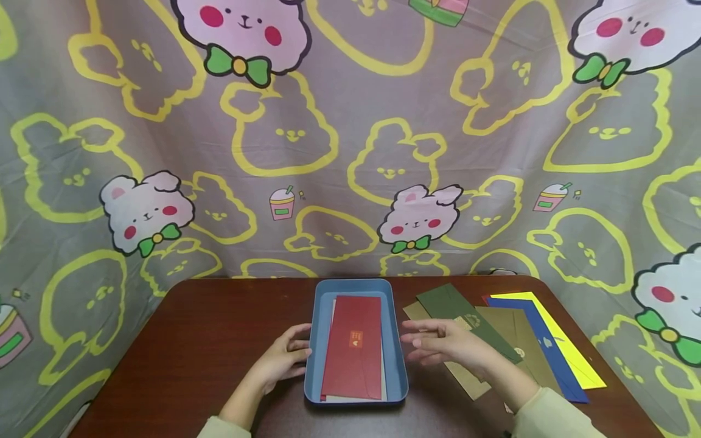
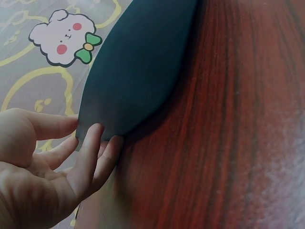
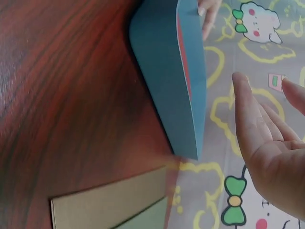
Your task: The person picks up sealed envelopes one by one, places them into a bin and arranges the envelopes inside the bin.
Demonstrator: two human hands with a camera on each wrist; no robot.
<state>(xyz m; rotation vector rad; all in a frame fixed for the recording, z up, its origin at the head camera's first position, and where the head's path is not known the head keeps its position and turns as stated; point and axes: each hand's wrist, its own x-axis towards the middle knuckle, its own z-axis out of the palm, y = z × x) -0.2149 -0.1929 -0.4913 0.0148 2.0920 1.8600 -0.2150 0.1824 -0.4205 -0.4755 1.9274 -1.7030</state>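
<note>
A blue rectangular tray [image 1: 401,371] stands on the table, holding a small stack with a red envelope [image 1: 350,359] on top; pale and blue edges peek out beneath it. Against the tray's left side rest the fingertips of my left hand [image 1: 278,363]. The left wrist view has this hand [image 2: 62,167] at the tray's outer wall [image 2: 138,67], fingers loosely bent. On the other side, my right hand [image 1: 454,345] hovers with fingers extended toward the tray. In the right wrist view a gap separates that hand [image 3: 271,148] from the tray wall [image 3: 162,81], and nothing is held.
Right of the tray, envelopes lie overlapping: dark green [image 1: 446,298], brown [image 1: 501,319], blue [image 1: 553,359] and yellow [image 1: 575,359], with another tan one [image 1: 465,383] partly under my right forearm. The dark wood table [image 1: 219,322] ends at a patterned curtain [image 1: 339,152] behind.
</note>
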